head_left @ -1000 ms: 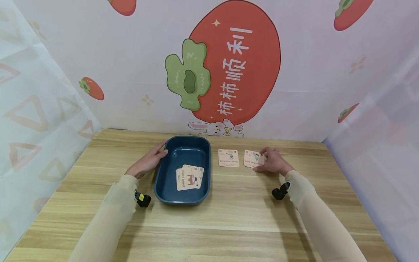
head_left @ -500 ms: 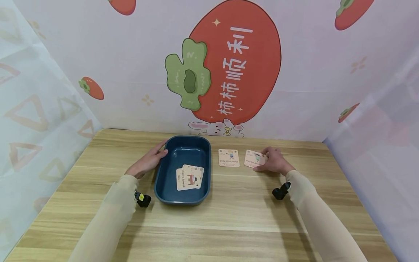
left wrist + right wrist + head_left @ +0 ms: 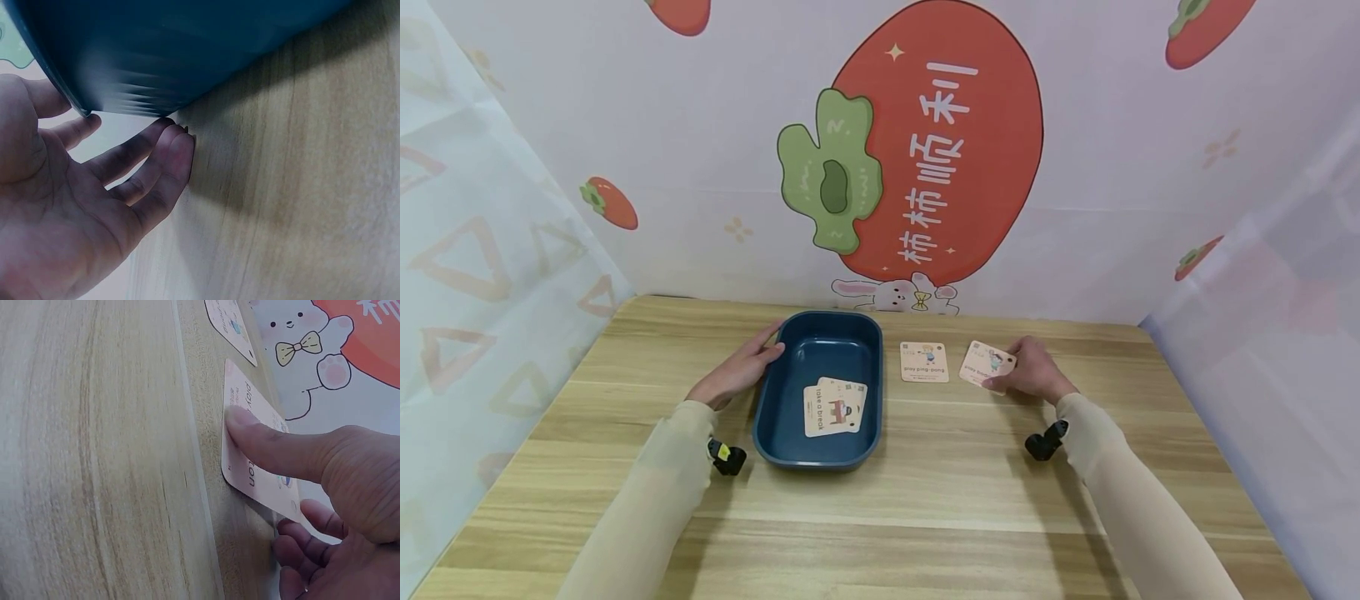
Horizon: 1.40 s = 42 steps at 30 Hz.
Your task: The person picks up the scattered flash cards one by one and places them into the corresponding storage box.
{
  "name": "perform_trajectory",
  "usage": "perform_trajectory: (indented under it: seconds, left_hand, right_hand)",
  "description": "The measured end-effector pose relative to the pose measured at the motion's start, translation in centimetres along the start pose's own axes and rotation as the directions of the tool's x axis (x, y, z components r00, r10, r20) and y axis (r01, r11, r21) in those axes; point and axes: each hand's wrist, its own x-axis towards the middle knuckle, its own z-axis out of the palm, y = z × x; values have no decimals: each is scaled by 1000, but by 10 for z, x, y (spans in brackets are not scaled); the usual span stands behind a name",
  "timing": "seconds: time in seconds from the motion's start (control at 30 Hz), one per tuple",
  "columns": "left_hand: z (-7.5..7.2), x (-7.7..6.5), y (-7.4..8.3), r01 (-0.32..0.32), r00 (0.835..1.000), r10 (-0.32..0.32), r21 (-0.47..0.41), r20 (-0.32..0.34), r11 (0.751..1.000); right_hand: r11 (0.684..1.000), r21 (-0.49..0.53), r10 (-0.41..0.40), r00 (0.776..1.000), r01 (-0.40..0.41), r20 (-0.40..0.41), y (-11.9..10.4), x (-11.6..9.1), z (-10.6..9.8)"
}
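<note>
While the left hand (image 3: 737, 371) rests loosely against the left side of the blue tray (image 3: 822, 358), the right hand (image 3: 1033, 371) pinches a card (image 3: 981, 358), its thumb (image 3: 275, 450) across the printed face; the card juts leftward, turned askew, near the ping-pong card (image 3: 924, 362).

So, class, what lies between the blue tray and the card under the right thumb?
In the head view, the "play ping-pong" card lies there flat, with bare table separating it from both the tray and the held card.
</note>
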Motion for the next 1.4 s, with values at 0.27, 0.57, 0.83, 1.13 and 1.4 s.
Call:
perform_trajectory:
  seconds: [0.27, 0.57, 0.83, 1.13, 1.4]
  left_hand:
    - [0, 0, 1, 1, 1000, -1, -11, 0, 1000]
    - [0, 0, 0, 2, 1000, -2, -10, 0, 1000]
    - [2, -1, 0, -13, 1000, 13, -31, 8, 999]
    - [1, 0, -3, -4, 1000, 5, -29, 5, 1000]
    - [0, 0, -2, -6, 1000, 6, -27, 6, 1000]
  right_hand:
    - [1000, 20, 5, 1000, -5, -23, -2, -12, -8]
    - [994, 5, -104, 991, 105, -82, 2, -18, -12]
    - [988, 108, -105, 992, 112, -67, 4, -28, -19]
    - [957, 249, -152, 988, 150, -11, -10, -47, -28]
    - [948, 249, -196, 980, 199, -36, -30, -58, -30]
